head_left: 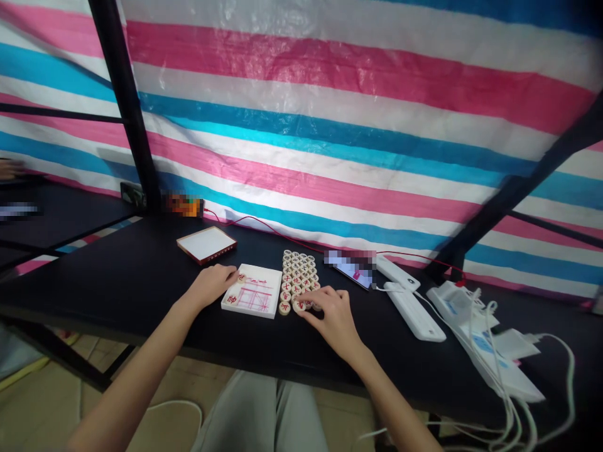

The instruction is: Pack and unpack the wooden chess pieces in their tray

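A shallow white box [254,310] with pink lines inside it lies on the table, and one xiangqi piece [230,300] with a red character sits in its near left corner. At the box's far left corner, my left hand [211,285] has its fingers closed at the edge of another xiangqi piece [242,278]. To the right of the box, several xiangqi pieces [296,274] stand in close rows, black characters at the back and red nearer me. Over the near right end of these rows, my right hand [333,317] pinches a red-marked piece [299,306] between thumb and finger, covering some neighbours.
Behind the box lies a white-topped lid [207,243] with a brown edge. A lit phone [351,269], white power banks [414,314] and a cabled power strip [490,351] are on the right. A striped sheet [306,125] hangs behind the black table [117,282].
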`<state>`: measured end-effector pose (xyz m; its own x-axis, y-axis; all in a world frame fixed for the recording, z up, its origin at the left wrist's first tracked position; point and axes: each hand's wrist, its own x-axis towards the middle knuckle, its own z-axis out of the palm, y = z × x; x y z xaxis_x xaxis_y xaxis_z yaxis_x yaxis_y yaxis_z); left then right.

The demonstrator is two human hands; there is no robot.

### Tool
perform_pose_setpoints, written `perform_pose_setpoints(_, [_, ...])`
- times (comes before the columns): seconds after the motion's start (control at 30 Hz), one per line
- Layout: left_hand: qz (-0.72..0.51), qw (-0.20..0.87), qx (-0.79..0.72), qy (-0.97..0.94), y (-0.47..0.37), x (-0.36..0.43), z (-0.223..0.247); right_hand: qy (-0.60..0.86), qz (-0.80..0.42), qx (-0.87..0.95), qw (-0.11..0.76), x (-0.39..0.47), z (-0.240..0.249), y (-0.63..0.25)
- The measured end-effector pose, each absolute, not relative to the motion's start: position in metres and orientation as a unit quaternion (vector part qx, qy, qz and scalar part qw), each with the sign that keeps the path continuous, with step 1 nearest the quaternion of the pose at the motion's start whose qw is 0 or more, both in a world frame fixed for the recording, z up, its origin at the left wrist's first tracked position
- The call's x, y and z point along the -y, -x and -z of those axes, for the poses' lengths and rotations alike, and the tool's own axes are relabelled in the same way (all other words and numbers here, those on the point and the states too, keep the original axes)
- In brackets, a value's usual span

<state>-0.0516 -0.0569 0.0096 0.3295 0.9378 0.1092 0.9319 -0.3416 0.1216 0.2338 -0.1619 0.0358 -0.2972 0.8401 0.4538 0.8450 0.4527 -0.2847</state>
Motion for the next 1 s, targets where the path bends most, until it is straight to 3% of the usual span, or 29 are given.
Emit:
perform_pose_setpoints(0.37, [-0.055, 0.0, -0.567, -0.822, 0.046, 0.06, -0.013, 0.526, 0.105, 0.8, 0.269, 0.172, -0.019, -0.24])
perform_pose_setpoints(0.6, [-0.048, -0.004, -0.567, -0.822, 0.044, 0.061, -0.015, 0.513, 0.1, 0.826, 0.213, 0.178, -0.011, -0.244])
perform_pose_setpoints(1.0, [-0.041, -0.01, -0.571, -0.82, 0.042, 0.06, -0.014, 0.511, 0.115, 0.829, 0.198, 0.177, -0.006, -0.242])
